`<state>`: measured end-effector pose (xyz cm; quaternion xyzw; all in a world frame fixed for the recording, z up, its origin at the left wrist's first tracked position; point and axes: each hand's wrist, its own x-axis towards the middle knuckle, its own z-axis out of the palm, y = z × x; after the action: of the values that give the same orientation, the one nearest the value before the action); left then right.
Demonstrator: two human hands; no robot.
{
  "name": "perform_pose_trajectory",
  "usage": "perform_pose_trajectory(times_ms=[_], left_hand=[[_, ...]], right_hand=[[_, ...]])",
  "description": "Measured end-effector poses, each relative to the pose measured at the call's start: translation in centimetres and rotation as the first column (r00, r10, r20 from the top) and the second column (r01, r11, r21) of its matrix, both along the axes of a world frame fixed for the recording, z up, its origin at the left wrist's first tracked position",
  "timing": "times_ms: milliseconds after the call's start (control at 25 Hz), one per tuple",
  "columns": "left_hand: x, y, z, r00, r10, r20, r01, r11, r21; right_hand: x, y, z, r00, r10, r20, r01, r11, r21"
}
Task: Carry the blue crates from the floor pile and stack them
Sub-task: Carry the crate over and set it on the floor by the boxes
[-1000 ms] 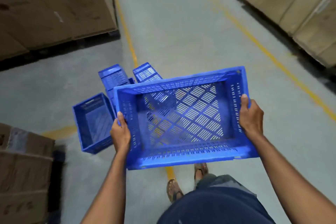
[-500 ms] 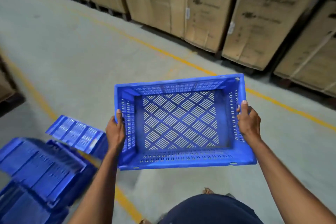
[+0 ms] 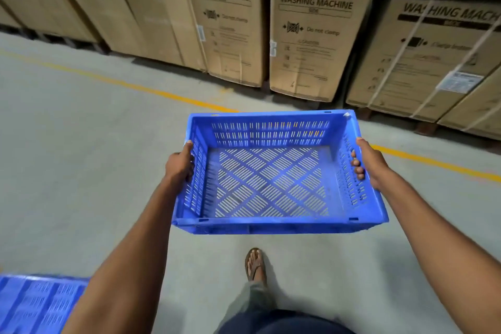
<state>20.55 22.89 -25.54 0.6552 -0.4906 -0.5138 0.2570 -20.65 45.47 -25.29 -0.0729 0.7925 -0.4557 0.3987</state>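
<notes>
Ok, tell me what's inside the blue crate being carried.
Nothing lies in the blue crate: its slotted bottom is bare, and only fingers of the right hand curl over its side wall. Grey floor shows through the slots; the solid ribs cover the rest.

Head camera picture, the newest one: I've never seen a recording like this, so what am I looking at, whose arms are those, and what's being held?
There is no machine here. A person wears a wide-angle camera on the head, looking forward and down, so the two arms reaching in from the bottom are their own. The left hand and the right hand each grip a side wall of an empty blue crate, held above the ground. Below it is one sandalled foot on the grey concrete floor, which has a yellow line painted across it. Part of another blue crate shows at the bottom left. Behind stand tall cardboard boxes printed LG Washing Machine.
</notes>
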Motion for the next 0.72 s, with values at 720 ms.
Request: perform_pose_trajectory(times_ms=[720], left_hand=[[-30.9,-26.0,-17.9,0.933,-0.344,0.105,0.306,0.913,0.269]], right_hand=[[-22.6,-15.8,-17.2,0.967,-0.252,0.034,0.232,0.928,0.293]])
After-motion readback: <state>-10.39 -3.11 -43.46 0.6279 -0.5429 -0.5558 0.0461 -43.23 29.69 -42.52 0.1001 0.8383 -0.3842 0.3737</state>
